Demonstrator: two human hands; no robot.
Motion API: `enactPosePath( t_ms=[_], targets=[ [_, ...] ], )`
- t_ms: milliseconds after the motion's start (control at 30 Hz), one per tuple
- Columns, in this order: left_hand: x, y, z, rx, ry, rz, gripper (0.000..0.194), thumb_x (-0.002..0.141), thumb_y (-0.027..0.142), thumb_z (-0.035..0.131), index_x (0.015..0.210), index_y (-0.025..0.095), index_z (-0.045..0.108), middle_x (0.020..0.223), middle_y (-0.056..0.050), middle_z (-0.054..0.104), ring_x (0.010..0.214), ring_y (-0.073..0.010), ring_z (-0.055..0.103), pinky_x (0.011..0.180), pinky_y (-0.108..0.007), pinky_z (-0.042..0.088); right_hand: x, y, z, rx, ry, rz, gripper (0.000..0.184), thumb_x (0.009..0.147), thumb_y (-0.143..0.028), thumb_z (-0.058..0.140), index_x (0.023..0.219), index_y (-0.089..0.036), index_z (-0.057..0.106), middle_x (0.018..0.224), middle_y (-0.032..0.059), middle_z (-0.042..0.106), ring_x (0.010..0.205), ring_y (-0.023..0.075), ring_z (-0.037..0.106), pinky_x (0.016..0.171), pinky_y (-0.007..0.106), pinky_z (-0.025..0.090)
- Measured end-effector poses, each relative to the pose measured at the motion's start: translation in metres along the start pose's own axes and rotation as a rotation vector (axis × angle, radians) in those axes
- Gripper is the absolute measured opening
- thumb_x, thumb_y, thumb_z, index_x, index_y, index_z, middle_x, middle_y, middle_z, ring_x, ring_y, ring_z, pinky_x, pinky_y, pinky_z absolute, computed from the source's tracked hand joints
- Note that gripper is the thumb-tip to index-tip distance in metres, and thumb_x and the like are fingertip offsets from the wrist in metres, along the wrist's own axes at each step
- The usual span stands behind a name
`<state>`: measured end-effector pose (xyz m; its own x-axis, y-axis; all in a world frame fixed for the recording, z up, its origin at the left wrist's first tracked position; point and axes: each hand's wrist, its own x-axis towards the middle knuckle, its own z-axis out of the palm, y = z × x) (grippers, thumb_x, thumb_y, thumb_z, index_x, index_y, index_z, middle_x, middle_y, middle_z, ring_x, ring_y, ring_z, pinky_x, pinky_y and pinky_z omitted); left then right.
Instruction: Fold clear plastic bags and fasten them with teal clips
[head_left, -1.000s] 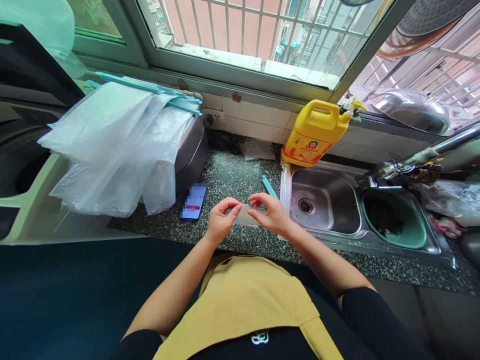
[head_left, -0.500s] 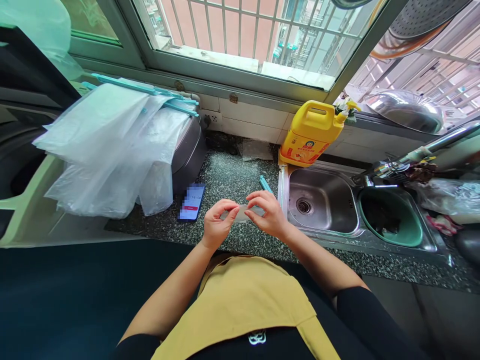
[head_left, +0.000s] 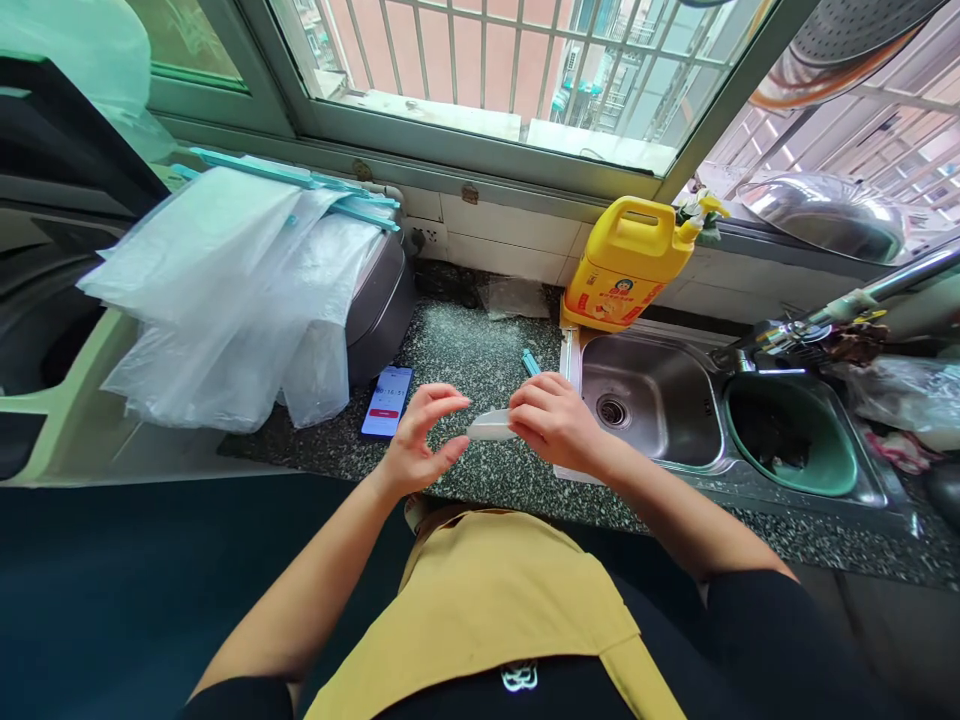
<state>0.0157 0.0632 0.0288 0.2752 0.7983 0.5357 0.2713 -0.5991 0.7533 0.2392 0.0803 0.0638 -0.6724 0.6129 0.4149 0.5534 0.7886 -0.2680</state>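
Observation:
My right hand (head_left: 555, 418) pinches one end of a small translucent whitish strip, which looks like folded plastic (head_left: 491, 425); its exact kind is not clear. The strip's other end points toward my left hand (head_left: 424, 440). That hand is open, thumb and fingers spread apart around the free end, the thumb tip close to it. Both hands are above the speckled countertop (head_left: 480, 365). Just beyond my right hand lies a light-blue plastic clip (head_left: 530, 361), partly hidden by the fingers. A phone (head_left: 387, 402) with its screen lit lies left of my left hand.
Translucent plastic bags (head_left: 225, 280) with light-blue sealing clips drape over a dark box (head_left: 382, 315) at left. A yellow pump jug (head_left: 626, 265) stands behind the steel sink (head_left: 652, 400). The right basin holds a green tub (head_left: 791, 480). A clear plastic piece (head_left: 517, 297) lies near the wall.
My left hand has let go of the strip, opened and moved left. My right hand has shifted slightly right and closed more on the strip, which now shows more fully.

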Motion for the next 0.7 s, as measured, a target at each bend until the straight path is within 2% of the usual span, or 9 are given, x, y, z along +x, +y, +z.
enactPosePath(
  t_ms=[67,133,267,400,600,700],
  targets=[
    [0.009,0.006,-0.009,0.157,-0.196,0.077,0.030,0.076,0.030,0.065,0.106,0.026,0.065,0.107,-0.009,0.057,0.100,-0.0229,0.054,0.090,-0.040,0.046,0.003,-0.001,-0.009,-0.058,-0.063,-0.061,0.022,0.091,-0.020,0.047,0.074,-0.021,0.060,0.085,0.0044,0.065,0.085,0.0184,0.051,0.081,0.035,0.038],
    [0.017,0.010,-0.012,0.285,-0.342,0.135,0.026,0.075,0.031,0.066,0.101,0.028,0.068,0.107,-0.008,0.057,0.101,-0.0238,0.054,0.091,-0.040,0.045,0.006,-0.002,-0.012,-0.102,-0.115,-0.103,0.023,0.091,-0.017,0.046,0.074,-0.021,0.060,0.085,0.0048,0.064,0.085,0.0188,0.050,0.083,0.036,0.037],
    [0.028,0.011,-0.009,0.416,-0.466,0.216,0.012,0.080,0.028,0.059,0.081,0.024,0.070,0.097,-0.008,0.060,0.089,-0.0224,0.056,0.079,-0.036,0.046,0.007,-0.001,-0.011,-0.185,-0.162,-0.151,0.025,0.091,-0.015,0.045,0.072,-0.021,0.060,0.083,0.0043,0.064,0.083,0.0188,0.049,0.082,0.035,0.038],
    [0.031,0.010,-0.009,0.326,-0.462,0.148,0.019,0.086,0.024,0.051,0.077,0.021,0.067,0.083,-0.006,0.060,0.075,-0.0168,0.055,0.067,-0.028,0.045,0.004,0.000,-0.009,-0.223,-0.150,-0.159,0.023,0.090,-0.017,0.047,0.072,-0.021,0.061,0.080,0.0040,0.064,0.081,0.0187,0.049,0.080,0.034,0.038],
    [0.030,0.013,-0.008,0.181,-0.377,0.059,0.015,0.084,0.018,0.050,0.074,0.019,0.061,0.082,-0.005,0.061,0.075,-0.0151,0.058,0.067,-0.026,0.047,0.003,0.001,-0.007,-0.176,-0.117,-0.138,0.022,0.090,-0.019,0.048,0.072,-0.020,0.061,0.081,0.0044,0.065,0.080,0.0185,0.049,0.079,0.034,0.039],
    [0.026,0.011,-0.003,0.103,-0.287,0.015,0.010,0.083,0.017,0.052,0.076,0.019,0.059,0.082,-0.005,0.062,0.076,-0.0147,0.059,0.070,-0.026,0.049,0.002,0.002,-0.007,-0.145,-0.090,-0.118,0.022,0.090,-0.021,0.049,0.072,-0.019,0.061,0.081,0.0046,0.066,0.080,0.0181,0.051,0.079,0.033,0.039]
  ],
)
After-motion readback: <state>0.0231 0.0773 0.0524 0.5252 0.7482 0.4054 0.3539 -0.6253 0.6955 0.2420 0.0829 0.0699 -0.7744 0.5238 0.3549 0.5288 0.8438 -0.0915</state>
